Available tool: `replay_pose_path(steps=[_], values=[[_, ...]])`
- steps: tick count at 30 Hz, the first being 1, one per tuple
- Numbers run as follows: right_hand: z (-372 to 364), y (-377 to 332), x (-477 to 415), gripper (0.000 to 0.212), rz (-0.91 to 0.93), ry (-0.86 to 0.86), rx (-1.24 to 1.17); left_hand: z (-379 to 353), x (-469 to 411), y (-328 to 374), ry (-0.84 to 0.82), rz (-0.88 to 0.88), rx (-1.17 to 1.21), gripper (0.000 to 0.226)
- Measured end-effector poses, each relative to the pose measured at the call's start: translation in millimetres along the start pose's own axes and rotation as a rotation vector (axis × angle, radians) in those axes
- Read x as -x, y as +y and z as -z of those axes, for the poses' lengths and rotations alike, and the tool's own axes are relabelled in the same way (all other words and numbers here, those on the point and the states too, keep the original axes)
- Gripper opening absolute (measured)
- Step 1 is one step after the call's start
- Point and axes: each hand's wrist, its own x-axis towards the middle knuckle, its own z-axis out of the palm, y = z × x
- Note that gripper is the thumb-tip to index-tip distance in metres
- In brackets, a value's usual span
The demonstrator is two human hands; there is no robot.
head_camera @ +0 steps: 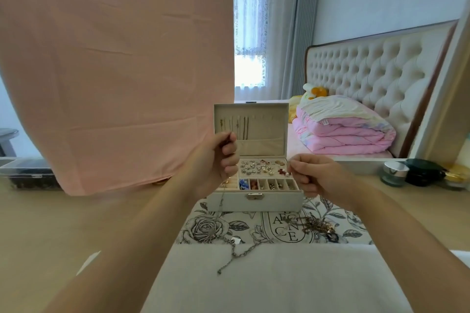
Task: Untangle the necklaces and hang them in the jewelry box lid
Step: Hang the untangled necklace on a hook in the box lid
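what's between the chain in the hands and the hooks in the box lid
Nothing visible blocks it. The left hand and right hand hold a thin chain stretched over the open jewelry box, just in front of the lid. The hooks on the lid's right side look free.

Jewelry box (256, 202) — pale matt covering, small shiny metal clasp (254, 196); lid (264, 122) lined in soft beige fabric. Chain (230, 256) on the white matt cloth (279, 277) looks silvery metal. Floral printed cloth mat (218, 226), flat finish. Pink sheet (114, 71) — thin, creased fabric. Jar (393, 173) has a glossy metallic lid. Headboard (368, 71) is tufted upholstery.
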Motion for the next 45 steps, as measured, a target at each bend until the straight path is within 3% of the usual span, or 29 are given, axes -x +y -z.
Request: replay_pose_path(steps=[16,21,25,31,34,39,41,45], values=[[73,-115,-10,0.022,0.317,0.425,0.49,-158,-135,13,-0.03,-0.073,-0.242,0.027],[102,-115,-27,0.024,0.288,0.493,0.754,-165,-168,9,-0.059,-0.061,-0.595,0.029],[121,-96,-44,0.014,0.268,0.548,0.888,-151,-185,-1,-0.083,0.0,-0.707,0.026],[123,-54,-77,0.003,0.32,0.659,0.81,-122,-204,-16,-0.09,0.003,-0.798,0.018],[124,-40,-90,0.02,0.3,0.714,0.732,-108,-211,-18,-0.07,-0.002,-0.892,0.015],[114,-31,-110,0.029,0.188,0.441,0.182,-79,-222,-15,-0.096,0.044,-0.842,0.011],[110,-28,-114,0.036,0.183,0.385,0.138,-66,-220,-19,-0.113,0.056,-0.838,0.015],[106,-21,-120,0.028,0.068,0.231,0.16,-40,-208,-27,-0.145,0.086,-0.784,0.017]])
